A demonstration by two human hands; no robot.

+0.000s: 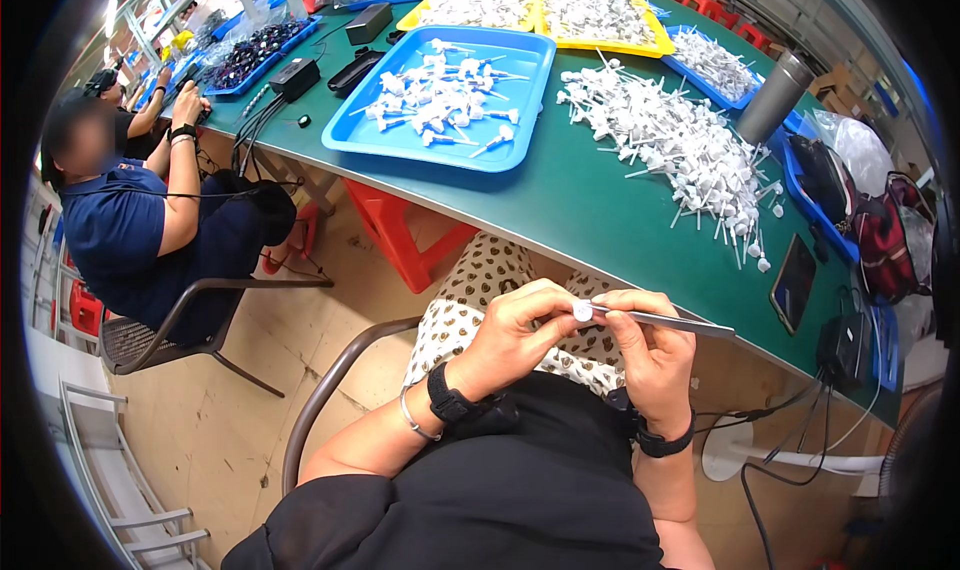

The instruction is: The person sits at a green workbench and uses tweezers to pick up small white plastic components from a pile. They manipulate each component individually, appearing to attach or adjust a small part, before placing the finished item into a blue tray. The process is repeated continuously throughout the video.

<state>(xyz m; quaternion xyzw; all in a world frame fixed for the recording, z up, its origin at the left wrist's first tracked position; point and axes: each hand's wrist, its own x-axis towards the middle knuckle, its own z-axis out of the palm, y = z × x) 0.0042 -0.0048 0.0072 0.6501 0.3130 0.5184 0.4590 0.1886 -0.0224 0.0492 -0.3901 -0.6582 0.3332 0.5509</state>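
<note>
Over my lap, my left hand [528,322] pinches a small white plastic part [582,310] between thumb and fingertips. My right hand [652,348] is closed round a slim, flat grey metal tool [690,323]. One end of the tool reaches the white part, and the other sticks out to the right past my hand. Whether it is a knife or tweezers I cannot tell. On the green table ahead, a blue tray [345,130] holds several white parts with thin stems. A big heap of similar white parts [690,150] lies loose to its right.
Yellow trays [660,45] of white parts stand farther back. A metal flask [778,97], a phone [793,283] and a black box [843,348] with cables lie at the right. Leftward, a co-worker [150,210] sits beside a red stool [400,235]. The table edge [500,225] runs before my knees.
</note>
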